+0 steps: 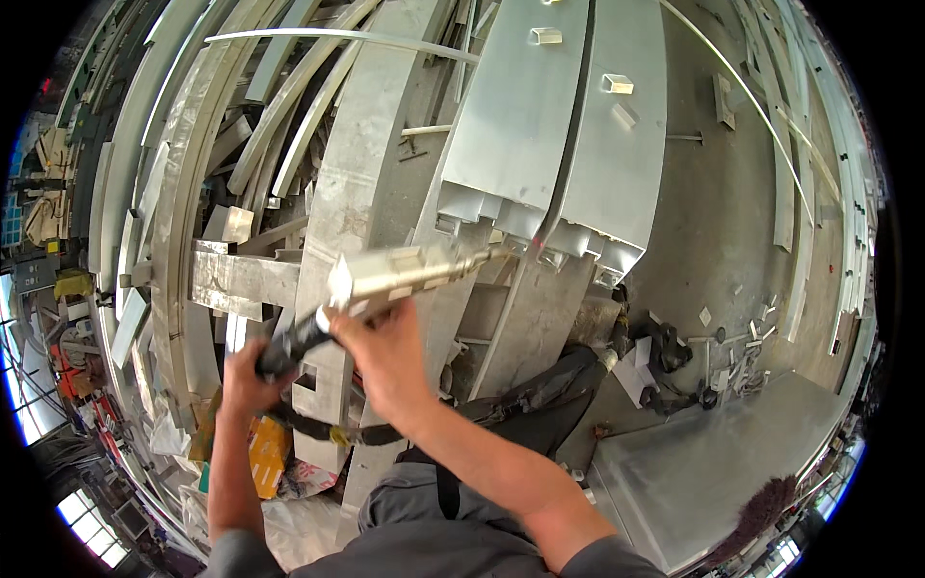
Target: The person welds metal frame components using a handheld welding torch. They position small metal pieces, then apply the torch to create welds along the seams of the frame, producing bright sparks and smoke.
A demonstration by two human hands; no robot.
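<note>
With both hands I hold a laser welding gun [376,275], its pale metal body smeared by motion. My left hand [249,378] is closed round the black rear part, where the cable leads off. Further forward, my right hand [381,352] grips the underside of the body. The thin nozzle points right, toward the near ends of two long silver metal panels [520,125] lying side by side. A small reddish spot shows at the gap between them. Whether the tip touches metal I cannot tell. Short folded metal pieces [472,204] line the panels' near ends.
Long metal beams [347,173] support the panels, and more profiles [183,193] are stacked at left. A black cable [385,433] runs past my legs. At lower right lies a broad metal sheet [723,462]; scraps [742,371] litter the floor beyond it.
</note>
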